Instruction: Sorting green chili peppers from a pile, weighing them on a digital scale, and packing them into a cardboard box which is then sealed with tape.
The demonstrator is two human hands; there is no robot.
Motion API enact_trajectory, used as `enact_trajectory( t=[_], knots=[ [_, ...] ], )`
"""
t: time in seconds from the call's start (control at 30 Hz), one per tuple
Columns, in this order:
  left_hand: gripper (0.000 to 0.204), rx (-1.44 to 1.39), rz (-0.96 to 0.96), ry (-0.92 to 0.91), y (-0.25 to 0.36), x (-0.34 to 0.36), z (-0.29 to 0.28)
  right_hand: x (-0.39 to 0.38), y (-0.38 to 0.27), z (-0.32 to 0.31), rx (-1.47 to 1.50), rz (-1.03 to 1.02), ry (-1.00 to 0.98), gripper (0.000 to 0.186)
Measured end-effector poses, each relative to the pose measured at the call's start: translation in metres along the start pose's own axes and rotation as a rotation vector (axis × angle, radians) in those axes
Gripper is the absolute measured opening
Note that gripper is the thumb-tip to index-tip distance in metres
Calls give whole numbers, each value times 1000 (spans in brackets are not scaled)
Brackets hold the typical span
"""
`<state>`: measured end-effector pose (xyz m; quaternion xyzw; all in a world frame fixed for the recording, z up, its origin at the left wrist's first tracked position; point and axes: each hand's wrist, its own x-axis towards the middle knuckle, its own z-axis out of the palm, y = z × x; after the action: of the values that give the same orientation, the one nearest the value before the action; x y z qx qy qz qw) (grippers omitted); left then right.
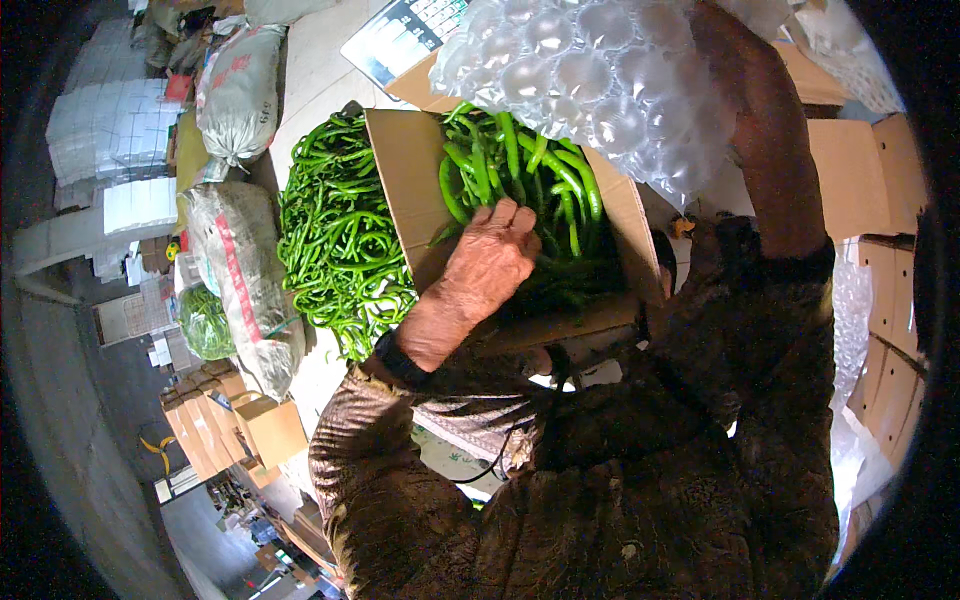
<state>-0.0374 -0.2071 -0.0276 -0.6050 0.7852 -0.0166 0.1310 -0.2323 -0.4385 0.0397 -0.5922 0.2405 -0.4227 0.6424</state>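
Far left of the cardboard box [410, 190], white stacked cartons [110, 130] and two filled sacks [240, 90] stand on the floor. Just left of the box, a loose heap of green chili peppers [335, 240] lies on the tabletop [320, 70], touching the box's raised flap. Inside the box, more green peppers [520, 170] are packed, and the left hand [490, 260] rests flat on them, its fingers [515, 215] together and pressing down, clamped on nothing. Above the box hangs a sheet of bubble wrap [590, 80]. Right of the box, the right arm reaches up behind the wrap; the right hand is hidden, so I cannot tell its grip. Flat cardboard [860, 170] lies further right.
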Motion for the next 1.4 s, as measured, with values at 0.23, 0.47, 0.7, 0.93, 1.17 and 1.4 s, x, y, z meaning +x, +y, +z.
enact_trajectory(
  t=[0.23,0.47,0.7,0.93,1.17,1.4],
  knots=[
    [24,-42,4,-114,-7,4,-9,7,22,-11,-411,-325,-126,32],
    [51,-207,78,138,-11,3,-52,-4,13,-1,-333,-341,-57,34],
    [45,-251,184,-65,-7,3,-84,3,24,-11,-392,-490,-122,36],
    [40,-517,319,-41,10,26,-72,12,37,-15,-385,-529,-74,33],
    [54,-801,301,-89,-11,37,-35,30,5,2,489,429,252,40],
    [27,-1190,257,-399,-33,72,-60,0,-25,16,527,221,-74,46]
  ],
)
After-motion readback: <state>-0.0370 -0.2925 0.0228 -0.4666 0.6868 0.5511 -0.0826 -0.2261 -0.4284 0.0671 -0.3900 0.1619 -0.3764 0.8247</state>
